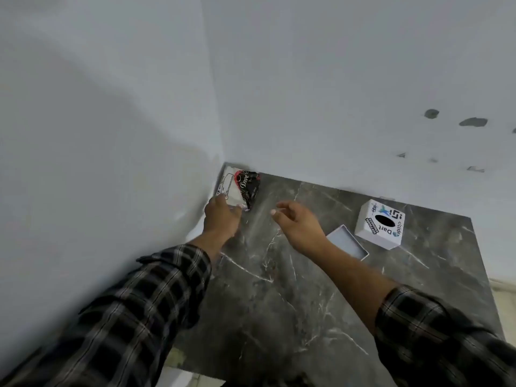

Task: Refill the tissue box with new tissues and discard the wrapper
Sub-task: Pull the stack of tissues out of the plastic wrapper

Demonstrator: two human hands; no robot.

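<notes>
Left hand (pixel 222 216) grips the tissue pack (pixel 238 188) in the desk's (pixel 293 303) far-left corner; right hand (pixel 298 226) hovers beside it, fingers (pixel 279 210) spread, empty. Tissue box (pixel 379 224) stands right.

Tissue pack (pixel 238 188): near corner covered by left hand (pixel 220 216), fine print blurred; tray (pixel 347 244): edge at 9 o'clock behind right hand (pixel 300 227); both plaid sleeves (pixel 117 317) cut by bottom edge; worktop (pixel 279 303) near edge out of frame.
</notes>
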